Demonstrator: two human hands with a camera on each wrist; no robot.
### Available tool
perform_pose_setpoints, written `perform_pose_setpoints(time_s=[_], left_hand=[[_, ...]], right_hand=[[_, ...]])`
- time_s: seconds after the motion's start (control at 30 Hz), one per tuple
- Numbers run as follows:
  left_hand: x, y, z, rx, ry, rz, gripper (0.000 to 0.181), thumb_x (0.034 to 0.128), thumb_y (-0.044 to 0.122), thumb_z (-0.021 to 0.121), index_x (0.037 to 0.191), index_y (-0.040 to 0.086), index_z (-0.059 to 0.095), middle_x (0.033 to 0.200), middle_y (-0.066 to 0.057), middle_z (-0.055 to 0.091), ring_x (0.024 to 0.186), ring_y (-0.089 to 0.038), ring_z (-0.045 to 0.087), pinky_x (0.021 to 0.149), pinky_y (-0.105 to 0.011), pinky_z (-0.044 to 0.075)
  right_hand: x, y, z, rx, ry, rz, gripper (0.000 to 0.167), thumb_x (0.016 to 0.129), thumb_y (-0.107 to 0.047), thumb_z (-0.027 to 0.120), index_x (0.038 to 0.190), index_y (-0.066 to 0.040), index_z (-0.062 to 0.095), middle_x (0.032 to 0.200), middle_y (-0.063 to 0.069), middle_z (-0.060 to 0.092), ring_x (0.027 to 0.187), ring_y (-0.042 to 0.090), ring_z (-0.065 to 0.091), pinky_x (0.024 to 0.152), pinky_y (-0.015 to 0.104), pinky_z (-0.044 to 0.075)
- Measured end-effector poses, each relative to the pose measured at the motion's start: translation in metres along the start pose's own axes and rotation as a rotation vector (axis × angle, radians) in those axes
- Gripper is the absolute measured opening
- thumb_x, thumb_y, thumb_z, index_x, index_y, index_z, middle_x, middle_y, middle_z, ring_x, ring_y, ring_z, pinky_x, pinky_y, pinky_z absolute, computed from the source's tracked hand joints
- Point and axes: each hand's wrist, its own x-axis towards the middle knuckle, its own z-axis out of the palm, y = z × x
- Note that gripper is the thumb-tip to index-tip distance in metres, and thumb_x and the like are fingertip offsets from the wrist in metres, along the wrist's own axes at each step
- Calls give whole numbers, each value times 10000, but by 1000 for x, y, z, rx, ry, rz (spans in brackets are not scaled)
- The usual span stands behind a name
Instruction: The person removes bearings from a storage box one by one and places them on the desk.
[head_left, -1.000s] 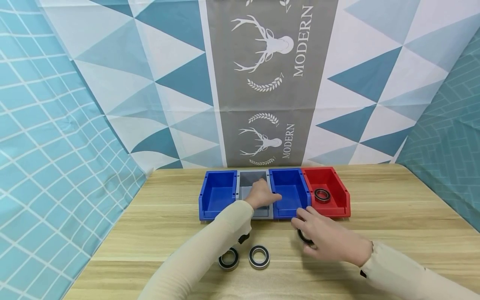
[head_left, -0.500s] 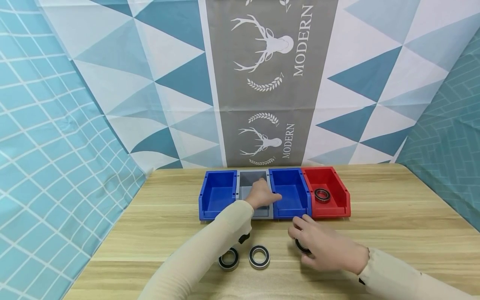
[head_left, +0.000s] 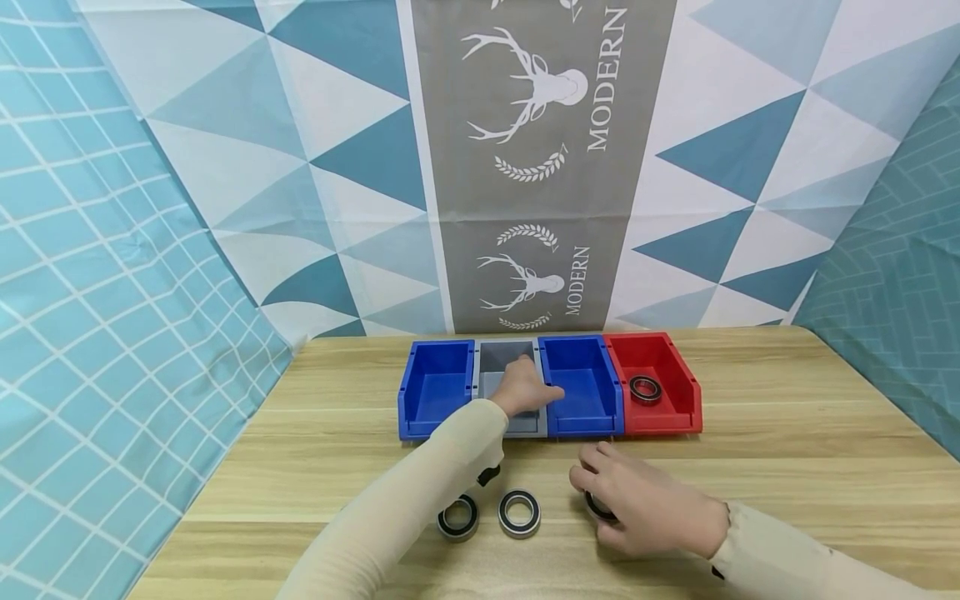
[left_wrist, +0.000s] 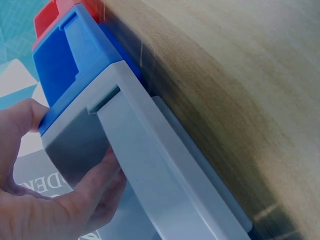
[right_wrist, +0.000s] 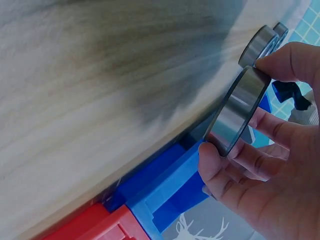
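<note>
My left hand reaches over the row of bins and pinches the side wall where the grey bin meets the right blue bin. In the left wrist view the thumb lies on the blue side and the fingers are inside the grey bin. My right hand holds a metal ball bearing by its outer rim between thumb and fingers, low over the table. Two more bearings lie left of it: a nearer one and another bearing beside my left sleeve.
At the row's right end, a red bin contains one bearing. Another blue bin forms the left end. The bins stand on a wooden table before a patterned cloth.
My right hand has shifted left and toward me with the bearing, away from the bins. The left hand has stayed put on the bin wall.
</note>
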Motion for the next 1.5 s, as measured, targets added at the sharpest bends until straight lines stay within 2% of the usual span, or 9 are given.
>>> perform_pose_setpoints(time_s=[0.27,0.5,0.8,1.1,1.33,1.5], left_hand=[[0,2,0,-4,-3,-12,652,828,302,725,1291,-58,440,955,-124,569,774,-214,557,664,-299,492],[0,1,0,5,0,-17,672,828,304,726,1307,-61,427,960,-127,570,773,-210,559,672,-297,500],[0,1,1,11,2,-17,666,829,312,726,1302,-58,436,1084,-164,594,844,-228,564,784,-357,544],[1,0,1,12,-3,-3,634,818,288,729,1269,-60,451,933,-108,539,719,-191,542,611,-272,452],[1,-1,1,6,-16,-12,725,829,299,722,1349,-79,387,944,-122,563,699,-183,565,623,-271,474],[1,0,0,7,-17,-17,720,832,303,719,1347,-75,387,956,-124,568,719,-189,569,635,-279,481]], right_hand=[[3,-2,7,10,55,-58,291,745,-213,720,999,-191,579,904,-87,450,843,51,413,712,197,450],[6,-6,8,56,1,-24,312,756,-218,723,1038,-203,592,930,-91,484,851,36,434,742,205,485],[9,-7,12,64,6,-45,317,755,-232,729,1038,-213,587,948,-90,485,865,37,434,745,199,485],[8,-8,16,51,31,-72,299,747,-225,725,1007,-200,579,910,-93,464,836,25,413,714,173,456],[8,-7,18,62,3,-60,330,750,-244,735,1038,-210,578,939,-89,482,853,35,427,725,192,482],[8,-8,18,77,-16,-41,329,756,-244,734,1043,-215,576,947,-92,482,865,38,430,737,197,487]])
